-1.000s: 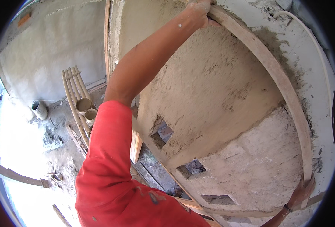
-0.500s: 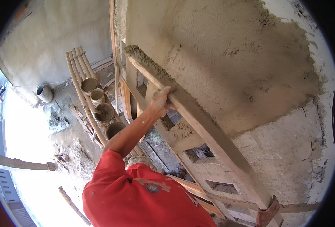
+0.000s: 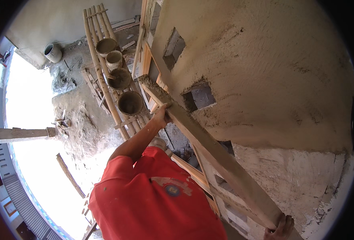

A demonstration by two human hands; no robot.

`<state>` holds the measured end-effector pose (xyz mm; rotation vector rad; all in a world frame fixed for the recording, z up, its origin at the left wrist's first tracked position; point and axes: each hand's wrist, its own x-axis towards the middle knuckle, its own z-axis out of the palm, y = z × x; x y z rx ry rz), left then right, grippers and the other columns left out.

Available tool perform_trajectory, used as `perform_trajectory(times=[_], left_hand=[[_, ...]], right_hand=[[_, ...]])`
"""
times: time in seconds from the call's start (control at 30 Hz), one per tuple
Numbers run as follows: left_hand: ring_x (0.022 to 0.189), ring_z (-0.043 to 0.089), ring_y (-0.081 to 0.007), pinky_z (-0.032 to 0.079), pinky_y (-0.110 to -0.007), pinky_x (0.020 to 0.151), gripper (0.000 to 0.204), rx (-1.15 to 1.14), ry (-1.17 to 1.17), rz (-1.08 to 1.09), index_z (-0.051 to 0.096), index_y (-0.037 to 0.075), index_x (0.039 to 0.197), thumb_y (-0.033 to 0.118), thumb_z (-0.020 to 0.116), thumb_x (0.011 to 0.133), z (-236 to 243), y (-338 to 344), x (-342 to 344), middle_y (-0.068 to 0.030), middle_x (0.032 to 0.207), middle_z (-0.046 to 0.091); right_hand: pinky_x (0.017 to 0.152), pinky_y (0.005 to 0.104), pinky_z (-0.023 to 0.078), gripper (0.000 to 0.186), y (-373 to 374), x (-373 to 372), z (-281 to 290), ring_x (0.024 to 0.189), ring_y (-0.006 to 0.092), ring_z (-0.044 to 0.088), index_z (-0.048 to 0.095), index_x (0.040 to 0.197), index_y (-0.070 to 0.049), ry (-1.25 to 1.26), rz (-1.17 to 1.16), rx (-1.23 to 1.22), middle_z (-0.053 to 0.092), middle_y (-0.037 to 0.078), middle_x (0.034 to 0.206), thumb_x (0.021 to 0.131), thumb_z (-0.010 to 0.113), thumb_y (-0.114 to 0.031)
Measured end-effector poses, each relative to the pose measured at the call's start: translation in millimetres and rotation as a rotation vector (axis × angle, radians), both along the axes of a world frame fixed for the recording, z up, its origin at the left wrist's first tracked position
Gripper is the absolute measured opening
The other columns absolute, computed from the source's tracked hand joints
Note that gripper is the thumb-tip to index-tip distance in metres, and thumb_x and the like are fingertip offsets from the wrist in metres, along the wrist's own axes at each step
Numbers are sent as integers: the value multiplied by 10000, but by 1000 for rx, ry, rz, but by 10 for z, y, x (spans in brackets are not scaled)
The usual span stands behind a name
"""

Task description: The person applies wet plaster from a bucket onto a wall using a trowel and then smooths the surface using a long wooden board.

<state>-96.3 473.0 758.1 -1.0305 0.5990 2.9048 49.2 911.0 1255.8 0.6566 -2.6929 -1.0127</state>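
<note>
A long wooden straightedge (image 3: 221, 160), coated in grey mortar, slants across the plastered wall from upper left to lower right. My left hand (image 3: 161, 115) is closed around it near its upper end, where a thick clump of mortar (image 3: 155, 89) clings. Close to the bottom edge of the picture, my right hand (image 3: 282, 229) wraps its fingers over the lower end. Behind the board, wet mortar (image 3: 273, 80) covers the wall's upper part; a paler, rough stretch of wall (image 3: 277, 172) lies below it. Square holes, including one opening (image 3: 200, 96), pierce the wall beside the board.
To the left, a bamboo scaffold (image 3: 99, 72) carries several buckets, among them a mortar-stained bucket (image 3: 130, 103). A grey pail (image 3: 53, 53) stands on the ground farther back. Wooden frames (image 3: 151, 66) line the wall's openings. A loose pole (image 3: 70, 175) lies at the lower left.
The straightedge has moved down the wall with both hands still gripping it, uncovering square openings above it. Less mortar shows along its edge. The view has shifted too.
</note>
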Motion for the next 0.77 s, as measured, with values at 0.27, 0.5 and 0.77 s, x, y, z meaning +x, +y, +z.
perform_trajectory(times=[0.27,0.5,0.77], left_hand=[[996,649,-296,528,-465,905,417,275,-211,261,569,38,1194,364,530,937,-828,-550,233,-149,1149,635],[973,648,-323,557,-465,860,464,293,-346,455,493,28,1270,311,597,919,-1415,-1169,326,-167,1147,610],[1018,623,-368,593,-452,837,644,417,-90,789,308,21,1382,208,666,881,-2393,-1334,191,-196,1269,510]], right_hand=[[924,472,498,498,-1722,-490,370,1084,385,577,570,1307,-180,-46,440,367,557,160,1272,832,656,-305],[874,397,484,426,-3219,-784,-222,984,324,557,533,1188,-38,-192,474,477,546,144,1101,778,618,-118],[828,330,498,419,-4333,-1084,-1170,906,234,604,590,1206,-70,-230,621,484,622,90,973,809,653,-188]])
